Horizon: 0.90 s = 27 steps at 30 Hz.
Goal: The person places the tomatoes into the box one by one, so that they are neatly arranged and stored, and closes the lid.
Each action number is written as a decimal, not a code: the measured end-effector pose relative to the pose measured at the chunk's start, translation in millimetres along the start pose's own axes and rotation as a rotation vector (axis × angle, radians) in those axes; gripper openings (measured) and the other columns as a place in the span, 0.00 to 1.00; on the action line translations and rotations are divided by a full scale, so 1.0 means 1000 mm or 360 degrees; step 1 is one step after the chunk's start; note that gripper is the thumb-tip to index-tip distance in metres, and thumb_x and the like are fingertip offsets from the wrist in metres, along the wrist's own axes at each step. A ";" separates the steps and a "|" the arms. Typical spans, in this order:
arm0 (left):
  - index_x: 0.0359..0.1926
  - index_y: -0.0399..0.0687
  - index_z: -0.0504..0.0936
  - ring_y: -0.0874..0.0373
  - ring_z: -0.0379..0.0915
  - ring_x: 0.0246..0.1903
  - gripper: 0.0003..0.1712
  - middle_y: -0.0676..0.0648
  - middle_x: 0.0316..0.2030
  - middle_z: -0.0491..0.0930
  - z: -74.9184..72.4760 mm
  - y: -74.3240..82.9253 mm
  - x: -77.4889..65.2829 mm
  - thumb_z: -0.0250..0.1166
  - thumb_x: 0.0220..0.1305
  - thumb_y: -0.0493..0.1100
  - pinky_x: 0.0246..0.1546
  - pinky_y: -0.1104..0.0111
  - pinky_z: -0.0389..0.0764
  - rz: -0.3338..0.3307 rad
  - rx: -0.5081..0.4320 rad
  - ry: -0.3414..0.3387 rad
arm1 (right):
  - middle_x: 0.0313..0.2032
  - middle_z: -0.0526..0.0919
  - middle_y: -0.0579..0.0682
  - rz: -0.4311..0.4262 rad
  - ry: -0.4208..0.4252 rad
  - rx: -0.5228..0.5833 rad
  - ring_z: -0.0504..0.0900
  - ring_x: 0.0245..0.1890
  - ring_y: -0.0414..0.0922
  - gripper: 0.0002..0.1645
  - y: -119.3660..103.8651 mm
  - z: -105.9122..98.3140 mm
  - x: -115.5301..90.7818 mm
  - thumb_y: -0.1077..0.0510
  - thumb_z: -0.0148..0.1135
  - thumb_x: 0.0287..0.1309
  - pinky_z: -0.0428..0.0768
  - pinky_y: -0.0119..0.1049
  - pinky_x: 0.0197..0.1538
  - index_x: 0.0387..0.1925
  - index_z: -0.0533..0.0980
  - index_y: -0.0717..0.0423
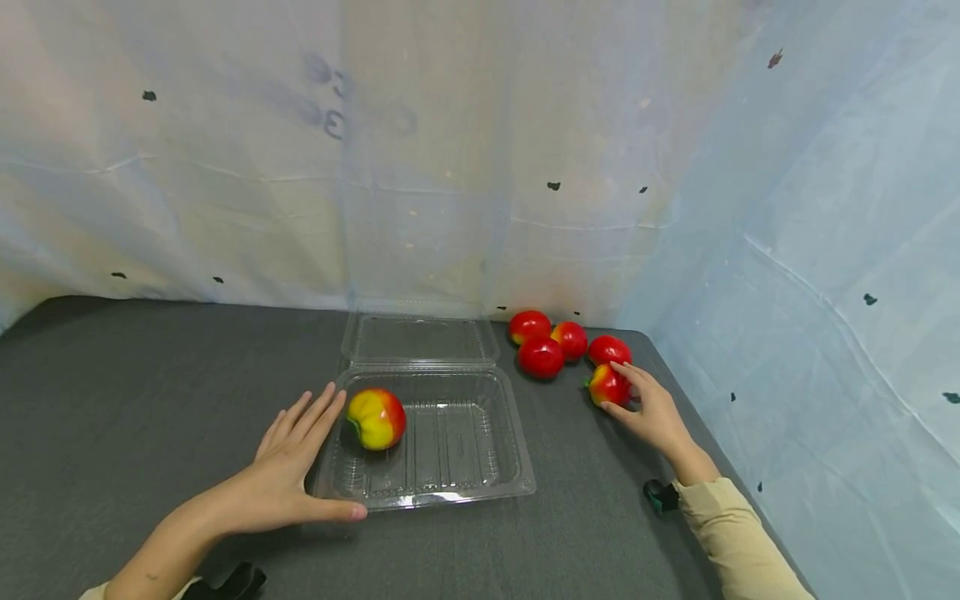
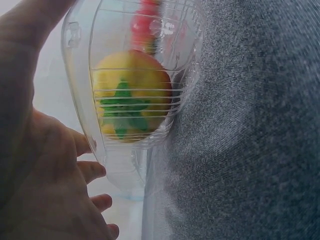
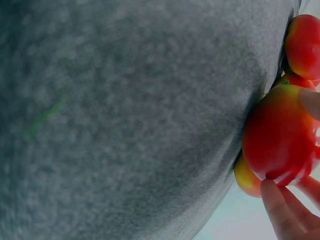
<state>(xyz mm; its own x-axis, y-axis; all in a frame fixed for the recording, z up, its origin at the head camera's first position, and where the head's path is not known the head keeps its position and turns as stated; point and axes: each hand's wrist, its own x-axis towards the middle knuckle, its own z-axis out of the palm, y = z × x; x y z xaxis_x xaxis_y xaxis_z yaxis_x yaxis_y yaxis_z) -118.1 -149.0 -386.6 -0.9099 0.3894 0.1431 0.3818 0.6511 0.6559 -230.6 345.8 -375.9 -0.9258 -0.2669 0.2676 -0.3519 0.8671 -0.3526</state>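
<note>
A clear plastic clamshell container lies on the grey table with its lid folded back. Inside, at the left, rests a yellow and red tomato; its green star-shaped calyx shows through the wall in the left wrist view. My left hand is spread along the container's left side, fingers straight, thumb by the front left corner. To the right, my right hand pinches a red and yellow tomato between thumb and fingers. In the right wrist view this tomato appears against the table, fingertips on its surface.
Several more red tomatoes sit together at the back right, one just behind the pinched tomato. The lid extends back to the pale sheet wall. Another sheet hangs along the table's right edge.
</note>
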 end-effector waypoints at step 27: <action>0.76 0.48 0.38 0.32 0.26 0.72 0.74 0.40 0.76 0.32 0.001 0.001 -0.001 0.74 0.40 0.68 0.64 0.35 0.27 0.0001 -0.0023 -0.0007 | 0.54 0.76 0.56 -0.0160 0.0205 0.0231 0.77 0.45 0.49 0.40 -0.056 -0.025 0.012 0.57 0.73 0.50 0.82 0.50 0.44 0.65 0.68 0.54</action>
<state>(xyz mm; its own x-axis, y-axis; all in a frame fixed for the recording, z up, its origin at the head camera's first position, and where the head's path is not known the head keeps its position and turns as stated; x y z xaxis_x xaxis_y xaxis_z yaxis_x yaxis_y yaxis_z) -116.9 -148.0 -386.5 -0.9090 0.3926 0.1401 0.3798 0.6414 0.6667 -218.1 304.4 -330.2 -0.8630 -0.2853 0.4169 -0.4665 0.7668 -0.4409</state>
